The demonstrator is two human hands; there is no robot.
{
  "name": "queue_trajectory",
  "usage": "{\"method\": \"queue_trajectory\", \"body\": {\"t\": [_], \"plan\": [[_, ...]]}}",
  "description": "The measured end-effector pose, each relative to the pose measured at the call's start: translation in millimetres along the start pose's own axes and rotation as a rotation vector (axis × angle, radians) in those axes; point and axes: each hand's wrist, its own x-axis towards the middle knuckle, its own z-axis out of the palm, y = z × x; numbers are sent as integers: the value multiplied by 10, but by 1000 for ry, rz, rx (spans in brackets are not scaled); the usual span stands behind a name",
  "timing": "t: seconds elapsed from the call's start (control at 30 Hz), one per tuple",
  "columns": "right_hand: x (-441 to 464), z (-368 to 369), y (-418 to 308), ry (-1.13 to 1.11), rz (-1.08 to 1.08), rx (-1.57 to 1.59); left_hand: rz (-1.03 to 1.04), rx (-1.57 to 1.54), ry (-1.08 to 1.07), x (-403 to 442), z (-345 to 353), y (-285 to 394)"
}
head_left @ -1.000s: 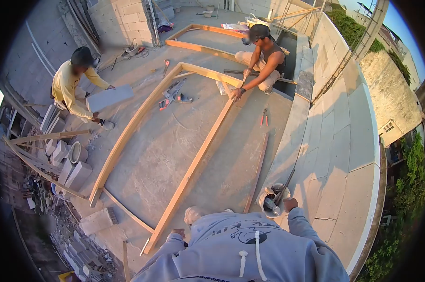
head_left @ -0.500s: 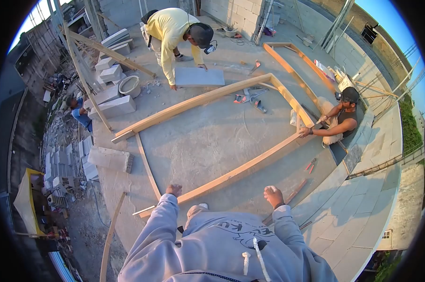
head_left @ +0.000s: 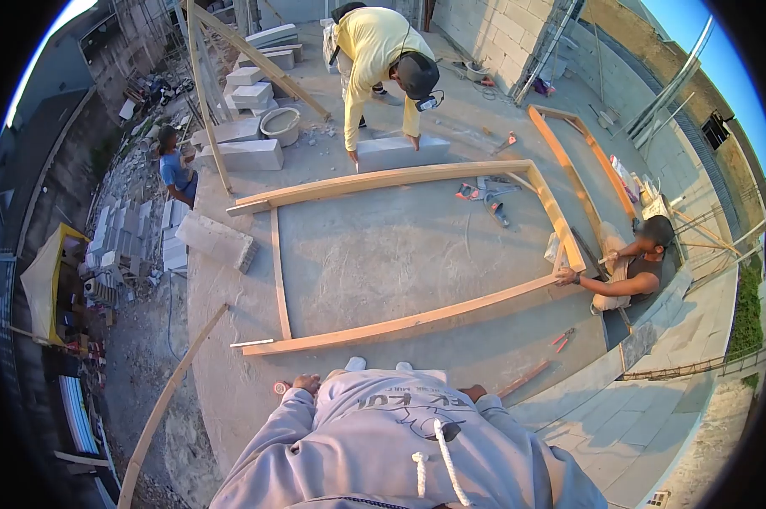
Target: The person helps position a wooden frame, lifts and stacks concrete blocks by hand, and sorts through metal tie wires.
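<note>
My left hand (head_left: 306, 383) is low beside my left leg, close to a small round red-and-white item (head_left: 280, 388); whether it touches that item is unclear. Only part of my right hand (head_left: 473, 392) shows past my sweatshirt, low on the right. The fingers of both hands are too small or hidden to read. Just ahead of my feet lies a large wooden frame (head_left: 417, 321) on the concrete floor. At its right corner a crouching person in a dark top (head_left: 641, 276) has a hand on the wood.
Beyond the frame, a person in a yellow shirt (head_left: 387, 51) grips a pale block (head_left: 404, 153). A saw (head_left: 495, 208) lies inside the frame; red-handled pliers (head_left: 562, 339) lie to the right. Another block (head_left: 217, 240) and a bucket (head_left: 281, 125) are left, near the slab edge.
Both my hands have dropped from in front of me to beside my body. The person in yellow has tipped the flat block up on its edge. My view has shifted.
</note>
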Motion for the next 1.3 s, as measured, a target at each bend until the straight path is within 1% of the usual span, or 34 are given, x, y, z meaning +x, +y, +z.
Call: {"method": "queue_trajectory", "body": {"t": [0.03,0.1,0.13,0.17,0.23,0.3,0.37,0.4,0.47,0.53,0.63,0.73,0.77,0.8,0.87,0.97,1.07,1.13,1.17,1.2,1.23,1.27,1.3], "plan": [[180,43,199,50,-99,-87,19,68,20,-114,231,80],[672,305,682,147,-286,-253,-34,-7,8,-313,512,152],[675,204,677,71,8,287,-48,-31,8,-364,602,169],[541,-106,502,-8,307,822,-54,-40,14,-357,643,176],[288,-417,267,279,172,875,-57,-23,38,-241,624,192],[331,-580,193,299,165,872,-11,110,77,-40,396,252],[378,-611,193,309,128,851,38,252,85,50,-107,444],[419,-591,208,308,95,832,-77,-345,132,194,-134,398],[424,-530,208,300,73,804,-210,-1055,223,411,-242,377],[390,-439,184,285,92,789,-247,-1273,336,427,-623,691],[198,-295,160,235,160,767,-219,-1392,347,534,-696,819],[358,182,497,260,-109,66,-237,-1319,147,182,-966,1077],[120,58,388,194,-110,-10,-188,-1370,23,411,-675,811],[182,290,541,187,12,93,-145,-1410,-115,624,-359,490],[596,964,890,169,236,307,580,426,74,491,-452,441],[385,935,762,94,270,371,401,368,105,471,-384,269],[222,809,541,127,330,509,239,-224,-136,706,-346,-117],[409,992,523,310,309,366,256,-273,-212,1170,-268,-458],[521,1083,533,399,299,292,331,-126,-214,1477,-224,-633],[571,1091,519,418,274,291,247,-229,-214,1475,-406,-521],[615,1102,514,436,249,289,102,-455,-225,1503,-578,-370],[646,1110,514,453,224,285,-76,-772,-256,1463,-790,-170],[674,1118,521,455,239,287,-160,-931,-260,1425,-1002,46]]}}
